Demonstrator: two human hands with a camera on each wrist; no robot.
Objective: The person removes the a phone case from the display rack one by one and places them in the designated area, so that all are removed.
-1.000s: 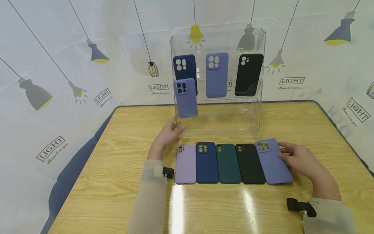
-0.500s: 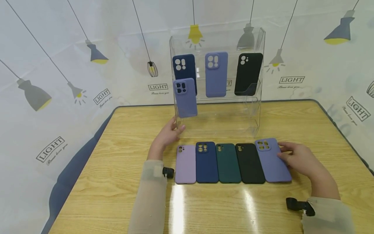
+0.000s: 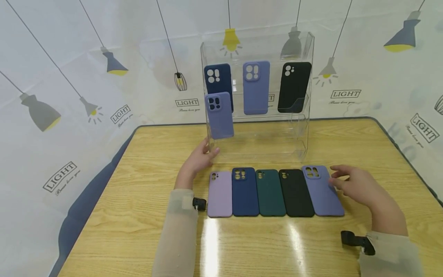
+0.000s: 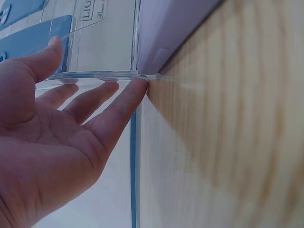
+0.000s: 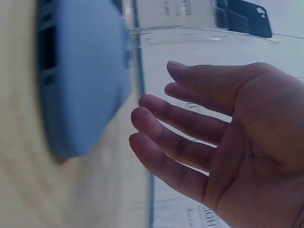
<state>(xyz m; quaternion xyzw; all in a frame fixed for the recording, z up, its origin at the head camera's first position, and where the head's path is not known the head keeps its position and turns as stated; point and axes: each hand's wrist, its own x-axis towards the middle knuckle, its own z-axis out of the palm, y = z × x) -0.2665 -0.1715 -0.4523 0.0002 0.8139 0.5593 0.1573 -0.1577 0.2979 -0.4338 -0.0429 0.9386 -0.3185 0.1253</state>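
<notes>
My left hand (image 3: 200, 157) is at the lower left corner of a clear acrylic display stand (image 3: 256, 157). In the left wrist view, its straight fingers (image 4: 121, 107) touch the stand's side wall, with the thumb in front. My right hand (image 3: 358, 186) hovers beside a periwinkle phone case (image 3: 323, 194), fingers loosely bent and holding nothing; the right wrist view shows a gap to the case. That case ends a row of cases lying flat: lilac (image 3: 220, 196), navy (image 3: 245, 196), dark green (image 3: 271, 196) and black (image 3: 297, 196).
On the stand's upper tier stand a navy case (image 3: 218, 77), a periwinkle case (image 3: 256, 92) and a black case (image 3: 294, 88). Another periwinkle case (image 3: 220, 119) stands on a lower tier at left. A lamp-patterned backdrop (image 3: 155, 50) rises behind the wooden table (image 3: 138, 215).
The right end periwinkle case has settled flat and shifted slightly left. My right hand has let go of it and drawn a little away to the right. My left hand stays put.
</notes>
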